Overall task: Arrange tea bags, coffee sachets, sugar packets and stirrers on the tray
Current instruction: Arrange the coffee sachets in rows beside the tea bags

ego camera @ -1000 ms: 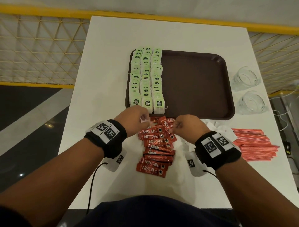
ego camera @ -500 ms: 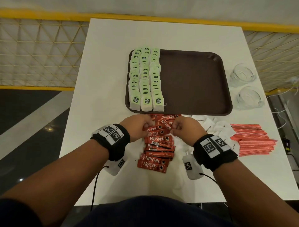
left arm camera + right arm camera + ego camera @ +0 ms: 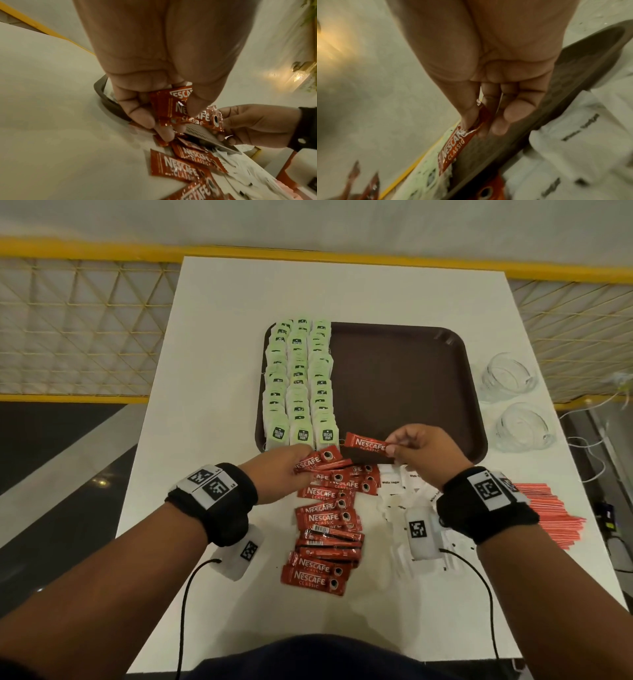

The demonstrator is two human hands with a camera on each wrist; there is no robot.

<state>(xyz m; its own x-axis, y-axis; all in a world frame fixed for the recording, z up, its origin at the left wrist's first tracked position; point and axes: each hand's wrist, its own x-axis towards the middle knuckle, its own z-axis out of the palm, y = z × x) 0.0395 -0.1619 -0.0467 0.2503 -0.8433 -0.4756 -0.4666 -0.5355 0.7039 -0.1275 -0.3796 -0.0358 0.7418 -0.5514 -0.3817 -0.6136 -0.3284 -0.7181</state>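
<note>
wrists: black bands [image 3: 224, 508] | white coded tags | black cables

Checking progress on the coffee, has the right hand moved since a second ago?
Yes. The right hand has risen from the coffee sachet pile toward the tray, pinching one coffee sachet over the tray's near edge, beside the tea bags.

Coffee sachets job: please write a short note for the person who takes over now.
Right hand pinches one coffee sachet over the tray's near edge. Left hand grips a few sachets.
Done: tea bags in three rows on the tray's left part.
Left: coffee sachet pile, sugar packets and stirrers, all on the table.
</note>
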